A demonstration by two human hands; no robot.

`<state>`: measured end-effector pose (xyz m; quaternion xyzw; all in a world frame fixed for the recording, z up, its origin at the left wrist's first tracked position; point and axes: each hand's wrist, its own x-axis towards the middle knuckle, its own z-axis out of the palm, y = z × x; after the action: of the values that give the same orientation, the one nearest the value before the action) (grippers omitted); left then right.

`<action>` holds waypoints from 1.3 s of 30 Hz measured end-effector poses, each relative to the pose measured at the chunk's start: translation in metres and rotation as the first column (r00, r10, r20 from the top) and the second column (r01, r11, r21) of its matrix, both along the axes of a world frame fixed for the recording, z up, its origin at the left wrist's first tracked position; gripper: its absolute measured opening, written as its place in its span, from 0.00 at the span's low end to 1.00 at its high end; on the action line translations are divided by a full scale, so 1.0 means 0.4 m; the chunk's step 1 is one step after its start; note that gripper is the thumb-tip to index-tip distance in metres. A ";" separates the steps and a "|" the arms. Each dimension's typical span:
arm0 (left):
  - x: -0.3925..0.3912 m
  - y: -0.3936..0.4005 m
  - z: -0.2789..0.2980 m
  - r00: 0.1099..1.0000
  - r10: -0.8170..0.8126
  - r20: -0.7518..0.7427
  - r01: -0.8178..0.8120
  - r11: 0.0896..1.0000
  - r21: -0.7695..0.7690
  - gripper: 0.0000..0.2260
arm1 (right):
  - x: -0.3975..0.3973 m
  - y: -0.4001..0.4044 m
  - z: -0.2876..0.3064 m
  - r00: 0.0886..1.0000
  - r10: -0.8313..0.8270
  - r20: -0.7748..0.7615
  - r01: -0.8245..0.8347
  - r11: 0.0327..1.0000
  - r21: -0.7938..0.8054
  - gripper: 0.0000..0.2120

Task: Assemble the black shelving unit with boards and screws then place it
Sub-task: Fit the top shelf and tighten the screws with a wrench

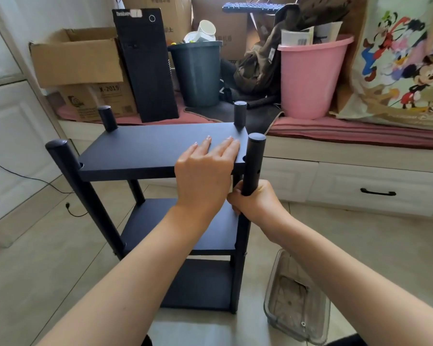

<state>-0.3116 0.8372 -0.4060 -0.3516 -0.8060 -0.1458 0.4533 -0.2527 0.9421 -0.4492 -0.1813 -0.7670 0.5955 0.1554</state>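
The black shelving unit stands upright on the tiled floor with three boards. Its top board (pixel 145 148) sits between four round posts. My left hand (pixel 205 171) lies on the top board near its right front corner, fingers flat on top and thumb hidden under the edge. My right hand (pixel 255 198) is wrapped around the near right post (pixel 254 158) just below the top board. The near left post (pixel 68 166) leans a little outward. The middle board (pixel 148 221) and the bottom board (pixel 200 283) show below my arms. No screws are clearly visible.
A clear plastic container (pixel 295 295) lies on the floor at the right of the unit. Behind, a low bench with drawers (pixel 360 183) carries cardboard boxes (pixel 78 61), a black computer tower (pixel 145 66), a dark bin (pixel 198 71) and a pink bucket (pixel 310 78). A cable (pixel 23 176) trails at left.
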 end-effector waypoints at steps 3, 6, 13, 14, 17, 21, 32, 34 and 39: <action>-0.001 -0.001 -0.011 0.998 -0.060 -0.012 0.060 0.998 0.013 0.12 | -0.002 0.002 0.002 1.000 0.001 0.005 -0.001 1.000 0.005 0.12; -0.004 0.000 -0.020 0.997 -0.077 -0.019 0.077 0.997 0.015 0.13 | -0.003 0.003 0.002 1.000 0.008 0.004 -0.008 1.000 0.006 0.15; 0.001 -0.041 -0.006 0.997 -0.074 -0.009 0.073 0.994 -0.086 0.17 | -0.007 0.016 0.005 0.999 -0.009 0.031 0.008 1.000 0.019 0.13; -0.002 -0.059 0.001 0.998 -0.057 0.000 0.057 0.994 -0.097 0.17 | -0.009 0.023 0.006 0.999 -0.014 0.037 0.013 1.000 0.021 0.15; -0.024 -0.142 0.028 0.996 0.028 0.081 -0.017 0.990 -0.139 0.17 | -0.010 0.048 0.012 1.000 -0.003 0.025 0.002 1.000 0.014 0.18; -0.076 -0.262 0.054 0.960 0.184 0.211 -0.145 0.971 -0.188 0.20 | 0.002 0.084 0.020 0.991 0.019 -0.131 -0.023 0.999 -0.030 0.11; -0.102 -0.390 0.056 0.930 -0.007 0.367 -0.011 0.999 0.046 0.50 | -0.017 0.123 0.045 0.923 -0.361 -0.135 0.383 0.894 0.233 0.19; -0.113 -0.394 0.037 0.839 -0.204 0.505 0.087 0.965 0.246 0.52 | -0.015 0.121 0.044 0.908 -0.392 -0.144 0.417 0.874 0.249 0.19; -0.105 -0.385 0.019 0.865 -0.238 0.442 0.112 0.950 0.293 0.50 | -0.008 0.128 0.035 0.884 -0.431 -0.179 0.464 0.851 0.245 0.14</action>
<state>-0.3537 0.6833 -0.3982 -0.3158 -0.8305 -0.3711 0.2700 -0.2558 0.9932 -0.4350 -0.2958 -0.7696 0.4374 0.3590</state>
